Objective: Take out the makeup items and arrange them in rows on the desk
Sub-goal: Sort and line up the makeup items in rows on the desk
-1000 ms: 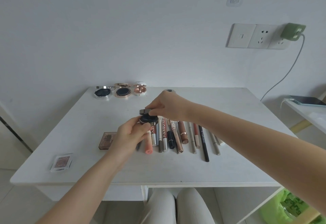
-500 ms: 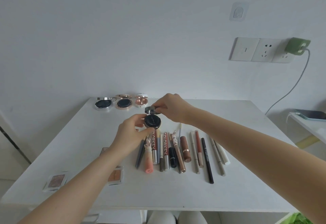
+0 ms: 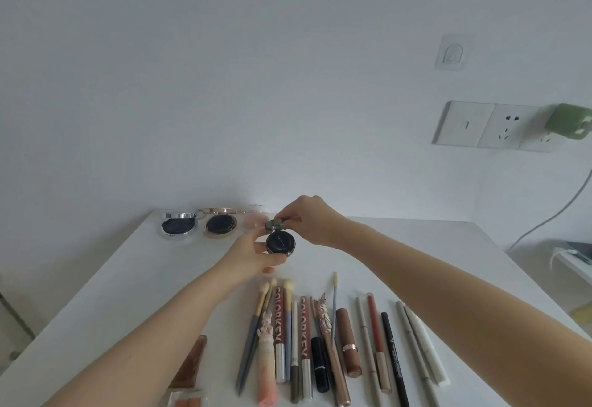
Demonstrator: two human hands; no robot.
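White desk [image 3: 400, 246] carries a row of pens and lipsticks [image 3: 320, 349] along its near edge, three open compacts [image 3: 221, 224] at the far edge. Above mid-desk, left hand [image 3: 253, 253] grips a round black compact [image 3: 281, 242]; right hand [image 3: 307, 219] pinches its lifted lid [image 3: 274, 224].

White desk [image 3: 400, 256], row of pencils and lipsticks [image 3: 320, 342], three compacts [image 3: 221, 224], perhaps palettes [image 3: 189, 371]
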